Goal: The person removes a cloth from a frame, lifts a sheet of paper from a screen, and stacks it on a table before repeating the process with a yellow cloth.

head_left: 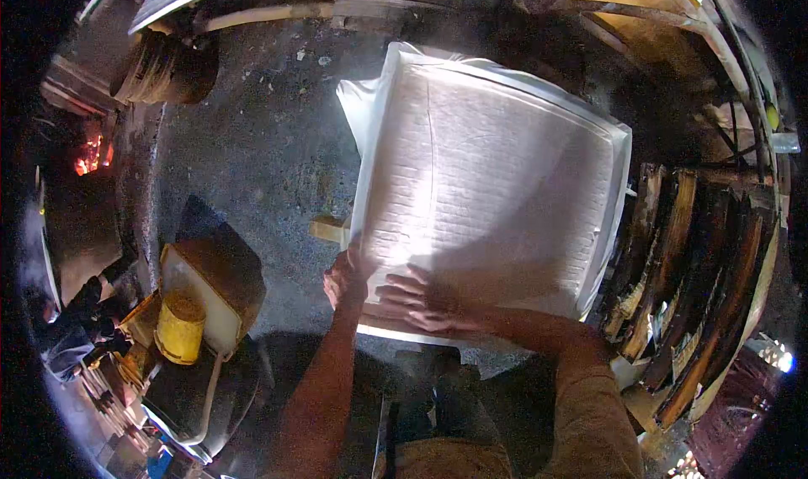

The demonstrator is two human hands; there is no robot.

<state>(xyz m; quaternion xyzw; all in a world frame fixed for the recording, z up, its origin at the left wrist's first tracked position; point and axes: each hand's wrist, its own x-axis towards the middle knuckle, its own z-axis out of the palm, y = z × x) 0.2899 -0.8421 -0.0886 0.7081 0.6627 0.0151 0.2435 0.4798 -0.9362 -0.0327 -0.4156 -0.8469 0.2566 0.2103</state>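
Note:
A large shallow tray with a raised pale rim lies in front of me, and white cloth hangs out over its upper left edge. Inside it is a flat pale slab, marked with rows of short parallel lines. My left hand is curled around the tray's rim near the lower left corner. Close beside it, my right hand lies over the slab's near edge, fingers stretched out and apart. A strong patch of light falls just beyond the hands; shadow covers the slab's right part.
To the left, a yellow container stands by an open box. A fire glows at the far left. Rough split wood is stacked along the right. A wooden block end sticks out from under the tray.

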